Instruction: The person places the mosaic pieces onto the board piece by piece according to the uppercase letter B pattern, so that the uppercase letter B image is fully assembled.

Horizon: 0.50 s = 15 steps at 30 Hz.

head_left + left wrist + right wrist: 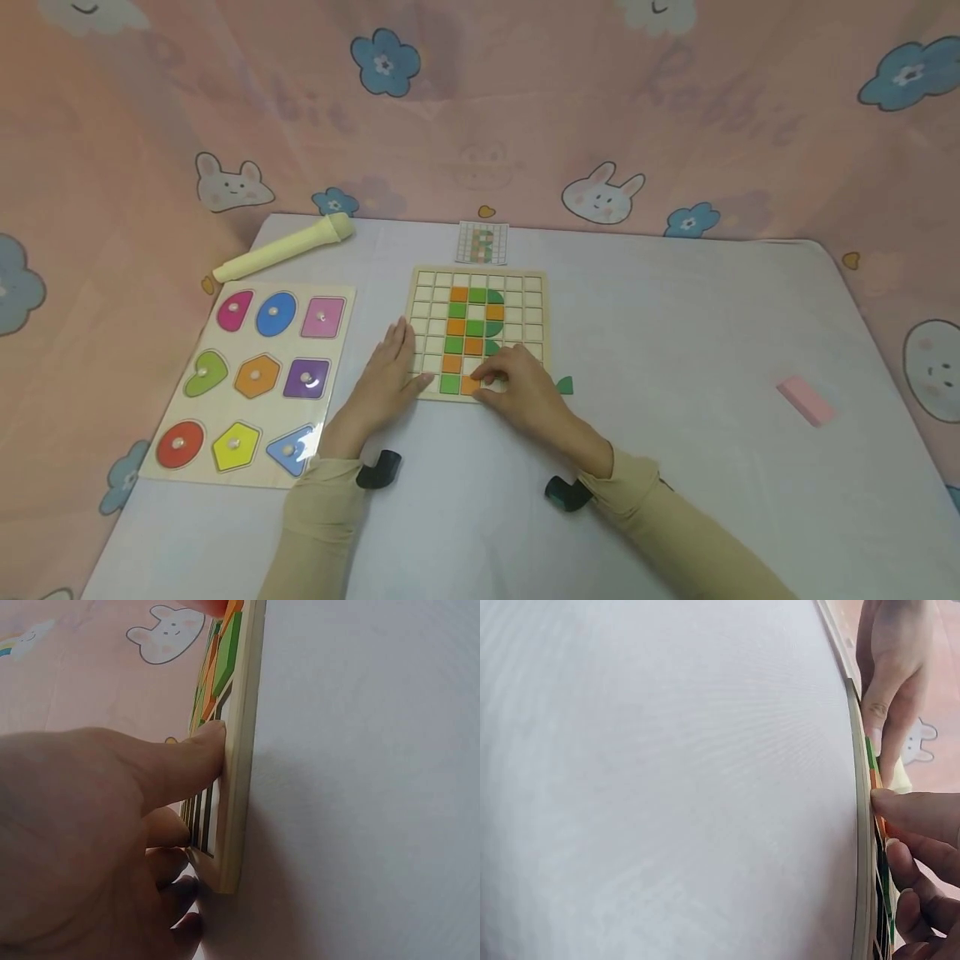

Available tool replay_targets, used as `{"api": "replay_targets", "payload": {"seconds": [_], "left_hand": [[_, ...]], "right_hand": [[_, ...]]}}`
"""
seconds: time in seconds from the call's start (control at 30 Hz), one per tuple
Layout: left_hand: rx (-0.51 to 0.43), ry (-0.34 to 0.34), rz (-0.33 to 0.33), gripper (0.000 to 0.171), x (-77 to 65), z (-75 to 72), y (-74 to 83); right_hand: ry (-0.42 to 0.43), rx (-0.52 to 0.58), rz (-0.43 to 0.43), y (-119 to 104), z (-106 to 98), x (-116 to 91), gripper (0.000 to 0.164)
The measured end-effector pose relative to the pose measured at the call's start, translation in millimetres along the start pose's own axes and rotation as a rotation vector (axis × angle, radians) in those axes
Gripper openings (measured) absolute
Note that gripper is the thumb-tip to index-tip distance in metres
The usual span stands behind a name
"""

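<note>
A wooden grid board (534, 333) lies flat, with orange and green tiles set in a letter-like pattern. My left hand (382, 379) rests along its left edge, fingers extended and thumb on the frame, as the left wrist view also shows. On the bottom row, my right hand (525, 392) pinches an orange square tile (468, 385) between thumb and index finger; the tile sits in or at its cell. In the right wrist view the thumb (900, 810) touches the orange tile near the board's edge. Part of the lower right grid is hidden under this hand.
A pattern card (482, 243) lies behind the board. A green curved tile (565, 385) is just right of it. To the left are a shape puzzle (247, 408) with knobbed pieces and a pale yellow microphone-shaped object (285, 247). A pink block (806, 400) lies at the right.
</note>
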<state>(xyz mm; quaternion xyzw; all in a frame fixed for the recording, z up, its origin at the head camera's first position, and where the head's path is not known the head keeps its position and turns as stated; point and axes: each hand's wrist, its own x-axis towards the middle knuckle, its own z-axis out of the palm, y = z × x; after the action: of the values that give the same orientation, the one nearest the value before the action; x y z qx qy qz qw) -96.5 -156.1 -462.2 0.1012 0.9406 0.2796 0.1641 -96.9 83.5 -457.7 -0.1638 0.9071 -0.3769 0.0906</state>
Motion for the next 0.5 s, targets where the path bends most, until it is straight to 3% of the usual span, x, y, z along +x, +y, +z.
{"api": "replay_targets", "payload": {"seconds": [0.27,0.5], "left_hand": [[-0.002,-0.001,0.0,0.087,0.5,1.1,0.6],[0.01,0.007,0.005,0.086,-0.1,1.5,-0.1]], "right_hand": [[-0.021,-0.019,0.019,12.8,-16.1,-5.1,0.018],[-0.076,-0.009,0.039,37.3,-39.2,-17.0,0.025]]}}
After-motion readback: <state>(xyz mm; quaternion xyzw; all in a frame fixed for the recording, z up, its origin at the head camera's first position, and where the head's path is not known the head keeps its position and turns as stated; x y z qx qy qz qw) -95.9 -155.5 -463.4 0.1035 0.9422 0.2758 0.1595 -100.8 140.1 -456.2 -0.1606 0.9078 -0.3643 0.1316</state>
